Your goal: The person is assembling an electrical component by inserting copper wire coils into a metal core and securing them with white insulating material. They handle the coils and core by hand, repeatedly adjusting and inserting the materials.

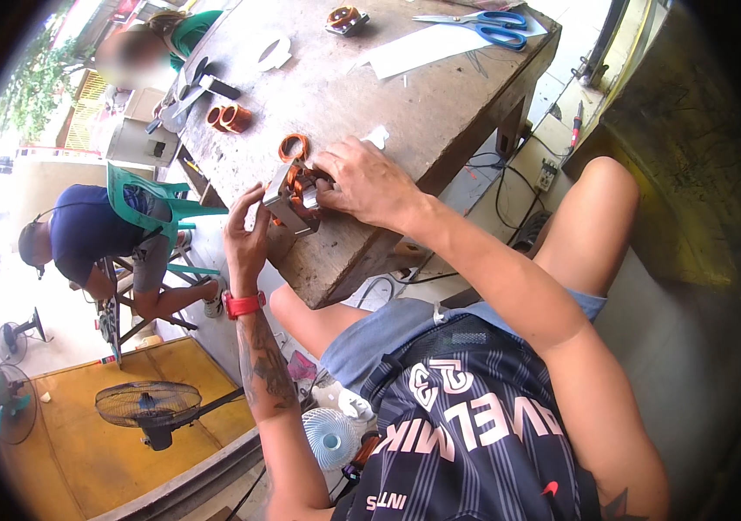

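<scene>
Over the near corner of the wooden table I hold a motor stator [285, 208], a squarish metal core with orange copper windings inside. My left hand [247, 233] grips its left side between thumb and fingers. My right hand [367, 181] is closed at its other side, fingertips pressed in by the copper windings; what exactly they pinch is partly hidden. Just beyond the stator lies a loose copper coil ring [293, 147]. Two more copper coils [230, 118] rest farther left, and another wound stator [346, 21] sits at the far side.
The worn wooden table [370, 104] carries blue-handled scissors [502, 31] on white sheet material [440, 50], and a white ring-shaped cutout [275, 54]. Black cables and a soldering iron [577, 123] are at right. A seated person [97, 221] and a standing fan [149, 408] are at left.
</scene>
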Demonstrator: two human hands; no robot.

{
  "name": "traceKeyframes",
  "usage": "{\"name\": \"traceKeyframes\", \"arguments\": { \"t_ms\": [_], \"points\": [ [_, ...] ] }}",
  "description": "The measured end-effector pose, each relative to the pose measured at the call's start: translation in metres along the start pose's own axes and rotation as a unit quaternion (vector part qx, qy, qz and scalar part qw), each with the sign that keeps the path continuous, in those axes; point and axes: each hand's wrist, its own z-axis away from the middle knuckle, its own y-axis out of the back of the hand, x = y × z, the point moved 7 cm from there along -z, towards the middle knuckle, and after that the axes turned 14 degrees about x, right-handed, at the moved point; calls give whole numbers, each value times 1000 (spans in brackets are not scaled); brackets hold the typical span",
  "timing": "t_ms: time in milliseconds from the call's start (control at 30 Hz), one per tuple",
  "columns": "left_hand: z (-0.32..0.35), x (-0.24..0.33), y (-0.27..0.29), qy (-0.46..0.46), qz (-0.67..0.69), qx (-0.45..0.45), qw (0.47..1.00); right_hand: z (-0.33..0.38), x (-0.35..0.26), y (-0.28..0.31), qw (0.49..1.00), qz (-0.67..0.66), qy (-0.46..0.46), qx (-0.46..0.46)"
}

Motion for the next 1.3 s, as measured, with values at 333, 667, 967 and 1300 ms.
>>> {"name": "traceKeyframes", "arguments": {
  "t_ms": [333,667,967,1300],
  "points": [
    [-24,20,-48,20,155,-118,981,-6,-3,7,999,-18,-12,-32],
    [-20,29,-46,-33,162,-86,983,-36,-8,-9,980,50,-47,-185],
    [-19,25,-49,-30,159,-66,985,10,-8,44,989,45,72,122],
    [-19,24,-48,-5,163,-67,984,31,-26,35,975,16,59,211]
  ]
}}
